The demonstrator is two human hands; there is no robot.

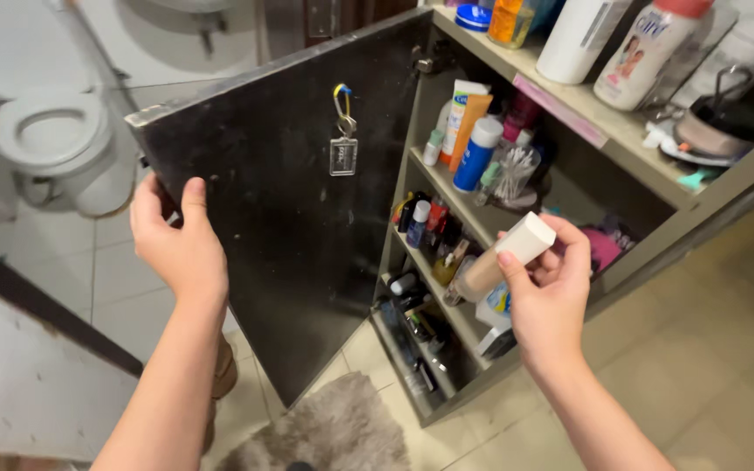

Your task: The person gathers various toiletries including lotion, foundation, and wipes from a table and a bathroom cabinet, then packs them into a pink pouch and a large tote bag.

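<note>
My left hand (pixel 178 244) grips the outer edge of the dark cabinet door (pixel 290 227), which stands open. A clear key tag (pixel 343 155) hangs on the door's inner face. My right hand (pixel 547 292) holds a beige bottle with a white cap (pixel 508 257) just in front of the cabinet's middle shelves. The cabinet (pixel 656 187) is full of small tubes, bottles and cosmetics; a blue-and-white bottle (pixel 478 153) and an orange-and-white tube (pixel 464 118) stand on an upper shelf.
On the cabinet's top shelf stand a white bottle (pixel 579 37), a pink-capped bottle (pixel 647 52) and an orange jar (pixel 511 22). A white toilet (pixel 58 144) sits at the left on the tiled floor. A grey furry mat (pixel 333 432) lies below.
</note>
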